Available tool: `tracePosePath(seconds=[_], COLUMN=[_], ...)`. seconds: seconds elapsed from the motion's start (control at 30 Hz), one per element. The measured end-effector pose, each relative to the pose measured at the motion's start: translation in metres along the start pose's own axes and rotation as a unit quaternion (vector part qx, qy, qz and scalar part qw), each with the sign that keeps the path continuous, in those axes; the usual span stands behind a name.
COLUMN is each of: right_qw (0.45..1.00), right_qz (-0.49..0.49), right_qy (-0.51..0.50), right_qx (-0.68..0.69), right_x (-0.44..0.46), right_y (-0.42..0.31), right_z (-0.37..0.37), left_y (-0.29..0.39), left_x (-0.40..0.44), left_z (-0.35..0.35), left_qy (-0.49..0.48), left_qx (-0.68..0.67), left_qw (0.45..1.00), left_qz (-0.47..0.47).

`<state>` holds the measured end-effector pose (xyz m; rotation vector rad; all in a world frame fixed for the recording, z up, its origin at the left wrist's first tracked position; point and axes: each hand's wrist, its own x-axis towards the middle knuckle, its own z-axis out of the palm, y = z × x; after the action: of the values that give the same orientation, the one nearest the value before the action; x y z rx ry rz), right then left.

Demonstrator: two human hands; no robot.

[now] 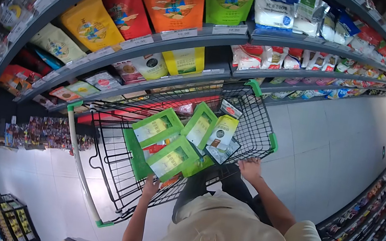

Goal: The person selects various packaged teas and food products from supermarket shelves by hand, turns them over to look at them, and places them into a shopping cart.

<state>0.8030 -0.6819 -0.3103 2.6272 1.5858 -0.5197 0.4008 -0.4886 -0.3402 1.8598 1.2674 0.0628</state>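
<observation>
A black wire shopping cart (115,156) with green corners stands in front of me, holding several packages. My left hand (151,185) is over the near side of the basket, fingers closed at the lower corner of a green bag (172,159) with a pale label. My right hand (249,169) rests closed on the cart's near rim, close to its front corner. Two similar green packages, an upper left one (157,127) and a middle one (199,127), lie beside a yellow-and-white pouch (223,133). Other packages underneath are partly covered.
Along the cart's far side runs a grey shelf (165,39) with yellow, red, orange and green pouches and bagged white goods. The cart's handle (81,163) is to the left. More stocked shelving (376,202) lines the right, across the tiled floor (324,132).
</observation>
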Motion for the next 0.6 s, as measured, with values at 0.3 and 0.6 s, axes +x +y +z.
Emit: tracePosePath(seconds=[0.3,0.6], right_qw=[0.985,0.979], right_qz=[0.016,-0.012], right_qy=[0.165,0.187], right_qx=[0.055,0.081], right_x=[-0.016,-0.030], right_y=[0.024,0.083], right_z=[0.002,-0.012], left_y=[0.048,0.084], left_x=[-0.069,-0.086], left_z=[-0.015,0.020], left_qy=[-0.216,-0.148], left_qx=[0.175,0.255], left_qw=[0.952,0.947], left_qz=[-0.128,-0.130])
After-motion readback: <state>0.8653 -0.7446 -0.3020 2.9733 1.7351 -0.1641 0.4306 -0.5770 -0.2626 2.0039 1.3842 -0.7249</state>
